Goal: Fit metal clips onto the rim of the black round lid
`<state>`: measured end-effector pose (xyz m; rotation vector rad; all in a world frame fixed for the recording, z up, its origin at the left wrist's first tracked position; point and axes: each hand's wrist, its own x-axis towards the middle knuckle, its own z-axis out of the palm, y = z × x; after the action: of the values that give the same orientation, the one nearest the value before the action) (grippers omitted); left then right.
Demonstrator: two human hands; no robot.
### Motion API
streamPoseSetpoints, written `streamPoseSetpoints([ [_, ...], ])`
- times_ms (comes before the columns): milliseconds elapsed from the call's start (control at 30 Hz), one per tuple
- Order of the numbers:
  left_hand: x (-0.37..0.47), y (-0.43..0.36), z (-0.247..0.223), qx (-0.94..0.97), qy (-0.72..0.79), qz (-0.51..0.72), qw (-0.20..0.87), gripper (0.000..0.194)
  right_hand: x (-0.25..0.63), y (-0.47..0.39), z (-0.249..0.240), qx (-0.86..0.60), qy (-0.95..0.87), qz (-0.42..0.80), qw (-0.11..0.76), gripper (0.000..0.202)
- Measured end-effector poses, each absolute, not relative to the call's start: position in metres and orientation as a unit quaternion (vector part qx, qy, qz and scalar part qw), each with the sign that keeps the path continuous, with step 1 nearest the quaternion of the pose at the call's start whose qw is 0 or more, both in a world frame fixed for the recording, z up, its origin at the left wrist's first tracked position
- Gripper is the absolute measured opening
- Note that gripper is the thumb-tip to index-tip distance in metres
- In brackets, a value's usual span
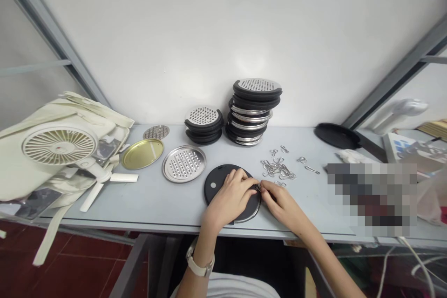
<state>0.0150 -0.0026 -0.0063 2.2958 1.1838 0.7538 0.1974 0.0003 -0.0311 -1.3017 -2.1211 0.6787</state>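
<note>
Black disc (218, 177) lies partly hidden under the left hand (234, 195).

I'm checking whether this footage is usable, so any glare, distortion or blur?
Head view: soft glare on the wall above the taller stack; the grey posts splay outward, suggesting wide-angle stretch; pixelation masks part of the desk at right; detail at the right hand is unclear.

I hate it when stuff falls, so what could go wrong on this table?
The tall stack looks uneven, so a bump might topple it. The small metal clips lie loose near the right hand, which could scatter them. The black disc, under the left hand, is close to the front edge of the table and might slip off if pushed.
</note>
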Motion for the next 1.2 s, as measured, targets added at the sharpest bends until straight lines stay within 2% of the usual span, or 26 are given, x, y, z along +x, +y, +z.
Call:
streamPoseSetpoints([
  [500, 0.0151, -0.003, -0.0057, 0.838, 0.433, 0.26, 0.207, 0.024, 0.1988, 0.0013, -0.0338, -0.485, -0.788, 0.257, 0.28, 0.026],
  [1000, 0.0108, 0.0022, -0.0089, 0.847, 0.413, 0.254, 0.218, 0.025, 0.197, 0.0002, -0.0338, -0.492, -0.796, 0.238, 0.26, 0.038],
  [1200, 0.012, 0.0021, -0.0083, 0.845, 0.413, 0.27, 0.207, 0.018, 0.1964, -0.0003, -0.0336, -0.492, -0.797, 0.233, 0.264, 0.039],
])
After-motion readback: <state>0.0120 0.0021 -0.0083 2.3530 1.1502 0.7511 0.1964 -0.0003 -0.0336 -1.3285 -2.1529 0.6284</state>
